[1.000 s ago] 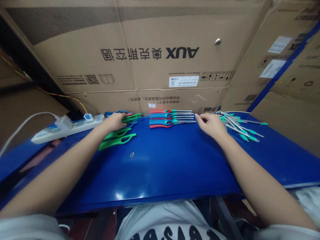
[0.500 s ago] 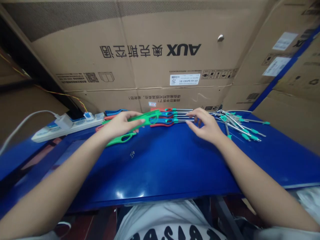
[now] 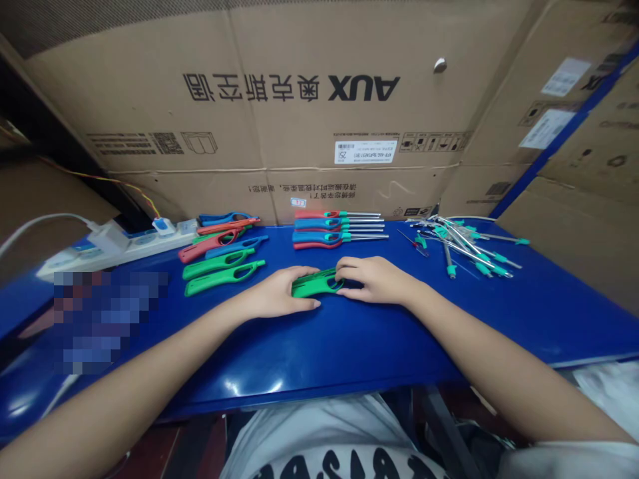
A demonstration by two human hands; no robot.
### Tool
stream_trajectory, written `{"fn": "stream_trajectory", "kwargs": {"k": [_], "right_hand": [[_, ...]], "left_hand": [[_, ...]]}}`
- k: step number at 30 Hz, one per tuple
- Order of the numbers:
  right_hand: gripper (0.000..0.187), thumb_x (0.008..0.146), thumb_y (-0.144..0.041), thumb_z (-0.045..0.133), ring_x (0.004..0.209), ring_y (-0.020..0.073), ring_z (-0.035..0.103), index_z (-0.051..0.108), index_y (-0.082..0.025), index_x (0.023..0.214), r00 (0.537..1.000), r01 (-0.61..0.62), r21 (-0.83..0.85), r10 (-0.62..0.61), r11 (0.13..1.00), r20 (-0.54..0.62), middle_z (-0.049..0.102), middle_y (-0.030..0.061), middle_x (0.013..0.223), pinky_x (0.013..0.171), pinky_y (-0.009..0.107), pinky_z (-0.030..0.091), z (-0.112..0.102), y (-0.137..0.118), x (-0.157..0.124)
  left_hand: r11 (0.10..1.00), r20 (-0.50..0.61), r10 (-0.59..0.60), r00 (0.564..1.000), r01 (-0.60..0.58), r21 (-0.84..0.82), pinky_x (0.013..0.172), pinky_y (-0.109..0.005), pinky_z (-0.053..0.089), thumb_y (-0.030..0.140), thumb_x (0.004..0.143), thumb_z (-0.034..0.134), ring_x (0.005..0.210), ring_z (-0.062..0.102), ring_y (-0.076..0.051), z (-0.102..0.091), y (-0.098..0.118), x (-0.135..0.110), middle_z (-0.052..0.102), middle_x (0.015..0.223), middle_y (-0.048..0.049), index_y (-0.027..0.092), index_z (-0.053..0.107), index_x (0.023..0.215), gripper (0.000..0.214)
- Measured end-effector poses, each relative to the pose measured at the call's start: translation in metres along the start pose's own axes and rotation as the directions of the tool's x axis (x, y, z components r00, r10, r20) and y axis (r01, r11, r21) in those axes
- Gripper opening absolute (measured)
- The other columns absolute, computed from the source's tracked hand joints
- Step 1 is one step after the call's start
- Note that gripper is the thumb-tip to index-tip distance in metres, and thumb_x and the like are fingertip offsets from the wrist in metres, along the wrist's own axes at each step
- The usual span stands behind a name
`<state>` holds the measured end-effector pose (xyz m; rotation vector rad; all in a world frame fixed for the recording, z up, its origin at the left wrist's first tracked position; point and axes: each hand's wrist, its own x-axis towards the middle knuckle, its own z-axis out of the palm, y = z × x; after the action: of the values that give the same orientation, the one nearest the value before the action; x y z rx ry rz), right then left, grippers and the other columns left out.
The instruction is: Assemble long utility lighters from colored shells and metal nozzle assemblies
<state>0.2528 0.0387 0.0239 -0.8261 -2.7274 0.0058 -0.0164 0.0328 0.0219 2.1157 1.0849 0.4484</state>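
Observation:
A green lighter handle (image 3: 315, 285) lies low over the blue table in front of me. My left hand (image 3: 283, 293) closes round its left end, thumb along the near side. At its right end, the fingers of my right hand (image 3: 367, 279) are pinched on the handle and hide its tip. Just beyond my hands is a stack of red and blue lighters (image 3: 319, 237) with metal tubes pointing right. To the left lie several loose handles, among them a green handle (image 3: 222, 278) and a red handle (image 3: 210, 247).
A pile of metal lighter tubes (image 3: 466, 246) with teal ends lies at the right. A white power strip (image 3: 144, 249) with plugs runs along the back left. Behind the blue table (image 3: 349, 352) stands a cardboard wall (image 3: 299, 146).
My left hand has brought the green handle down and towards me, off the row of handles. My right hand has moved left and closed on the handle's right end.

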Motion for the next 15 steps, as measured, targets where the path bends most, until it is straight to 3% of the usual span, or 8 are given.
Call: {"fn": "stream_trajectory", "kwargs": {"k": [4, 10, 12, 15], "right_hand": [[0.026, 0.105, -0.034, 0.047, 0.089, 0.0198, 0.069, 0.068, -0.02, 0.105, 0.997, -0.054, 0.077, 0.058, 0.996, -0.048, 0.073, 0.008, 0.105, 0.072, 0.029, 0.049, 0.0, 0.005, 0.0], [0.028, 0.102, -0.034, 0.048, 0.086, 0.0216, 0.067, 0.07, -0.018, 0.1, 0.968, -0.2, 0.153, 0.22, 0.968, -0.121, 0.074, 0.0107, 0.097, 0.076, 0.031, 0.048, -0.001, 0.015, -0.003], [0.028, 0.1, -0.035, 0.05, 0.076, 0.019, 0.064, 0.071, -0.018, 0.094, 0.953, -0.267, 0.244, 0.293, 0.932, -0.076, 0.073, 0.0078, 0.088, 0.071, 0.029, 0.045, -0.005, 0.018, -0.006], [0.031, 0.096, -0.04, 0.052, 0.06, 0.0137, 0.051, 0.07, -0.018, 0.084, 0.927, -0.376, 0.391, 0.347, 0.84, 0.145, 0.063, 0.0009, 0.068, 0.058, 0.026, 0.037, -0.011, 0.021, -0.009]], "left_hand": [[0.972, -0.081, 0.119, 0.99, -0.099, 0.212, 0.114, -0.042, 0.046, 0.038, 0.08, 0.072, 0.13, 0.059, -0.031, -0.001, -0.007, 0.0, 0.062, 0.139, -0.0129, 0.021, 0.058, 0.141, 0.065], [0.944, -0.184, 0.158, 0.97, -0.094, 0.316, 0.112, -0.042, 0.048, 0.031, 0.089, 0.06, 0.127, 0.061, -0.03, 0.002, -0.012, 0.002, 0.064, 0.133, -0.0133, 0.02, 0.059, 0.139, 0.051], [0.941, -0.202, 0.158, 0.967, -0.085, 0.326, 0.111, -0.042, 0.049, 0.03, 0.089, 0.062, 0.127, 0.061, -0.03, 0.001, -0.013, 0.003, 0.064, 0.133, -0.0129, 0.021, 0.058, 0.139, 0.051], [0.94, -0.199, 0.176, 0.964, -0.105, 0.324, 0.109, -0.042, 0.05, 0.024, 0.088, 0.062, 0.125, 0.062, -0.029, 0.001, -0.014, 0.003, 0.066, 0.134, -0.0118, 0.021, 0.06, 0.136, 0.048]]}}
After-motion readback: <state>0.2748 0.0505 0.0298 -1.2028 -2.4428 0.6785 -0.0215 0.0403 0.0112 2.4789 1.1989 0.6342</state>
